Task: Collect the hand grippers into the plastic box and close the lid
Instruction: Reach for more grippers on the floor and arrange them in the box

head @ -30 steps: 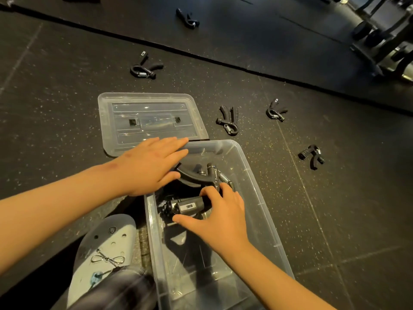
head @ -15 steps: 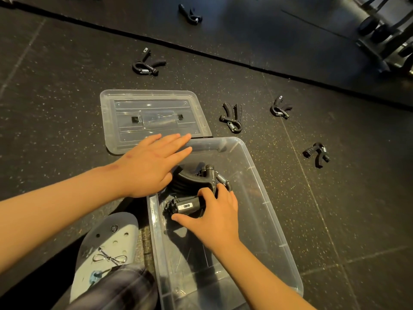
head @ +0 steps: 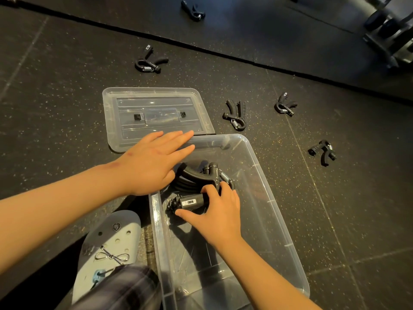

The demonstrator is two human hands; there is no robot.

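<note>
A clear plastic box stands open on the dark floor. Inside it lies a black hand gripper with a spring, and my right hand holds another black hand gripper by its handle against the box floor. My left hand lies flat with straight fingers over the box's near-left corner. The clear lid lies on the floor just beyond the box. More black hand grippers are scattered on the floor: one beyond the lid, one beside the lid, and two to the right.
Another hand gripper lies far back past a seam in the floor mats. A light grey clog and a plaid trouser leg are at the lower left beside the box. Gym equipment stands at the top right.
My right hand has pushed the held gripper a little lower into the box. My left hand has stayed on the box corner.
</note>
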